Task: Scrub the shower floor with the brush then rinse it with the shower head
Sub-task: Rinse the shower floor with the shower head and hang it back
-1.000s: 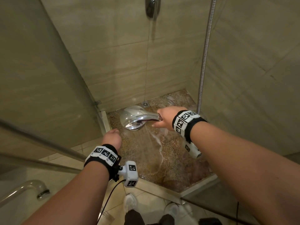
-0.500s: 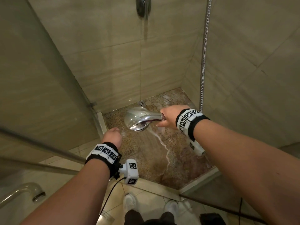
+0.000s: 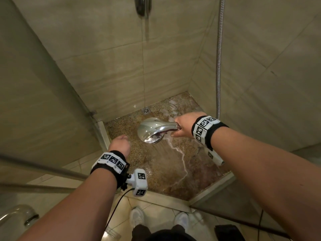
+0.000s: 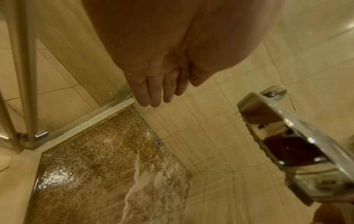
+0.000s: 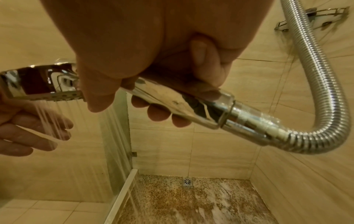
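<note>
Here the right hand (image 3: 185, 125) grips the shower head (image 3: 152, 130), spraying the shower floor (image 3: 166, 167).

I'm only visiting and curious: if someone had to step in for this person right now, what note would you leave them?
Right hand: grips the handle of the shower head, water running, spray aimed down at the shower floor.
Left hand: holds nothing, fingers relaxed, beside the spray, near the glass door's edge.
Hose loops from the handle up the right wall.
Drain sits at the back wall.
Brush: not in view.
Done: the floor is wet, with white suds streaking across it, so scrubbing seems finished.
Left: rinse the suds toward the drain, especially the streak through the middle and the back right corner.
</note>
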`<act>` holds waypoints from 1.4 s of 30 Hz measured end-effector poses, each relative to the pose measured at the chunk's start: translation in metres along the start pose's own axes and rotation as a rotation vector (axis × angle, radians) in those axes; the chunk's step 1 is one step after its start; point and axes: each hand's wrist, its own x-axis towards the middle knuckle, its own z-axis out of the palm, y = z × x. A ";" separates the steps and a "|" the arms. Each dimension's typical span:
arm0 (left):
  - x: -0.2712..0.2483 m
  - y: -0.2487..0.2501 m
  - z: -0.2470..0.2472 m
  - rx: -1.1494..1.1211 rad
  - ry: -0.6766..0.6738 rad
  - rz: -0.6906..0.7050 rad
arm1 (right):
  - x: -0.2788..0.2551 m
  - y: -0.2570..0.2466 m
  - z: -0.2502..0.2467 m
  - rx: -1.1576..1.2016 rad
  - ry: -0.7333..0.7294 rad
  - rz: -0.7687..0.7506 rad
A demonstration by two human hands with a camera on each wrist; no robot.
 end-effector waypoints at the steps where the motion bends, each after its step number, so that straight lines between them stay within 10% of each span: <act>1: 0.001 0.000 0.002 0.005 0.000 0.005 | 0.000 0.003 0.001 -0.008 -0.001 0.008; 42: 0.047 -0.042 -0.039 -0.010 0.027 -0.135 | 0.057 -0.064 -0.030 0.169 0.110 -0.050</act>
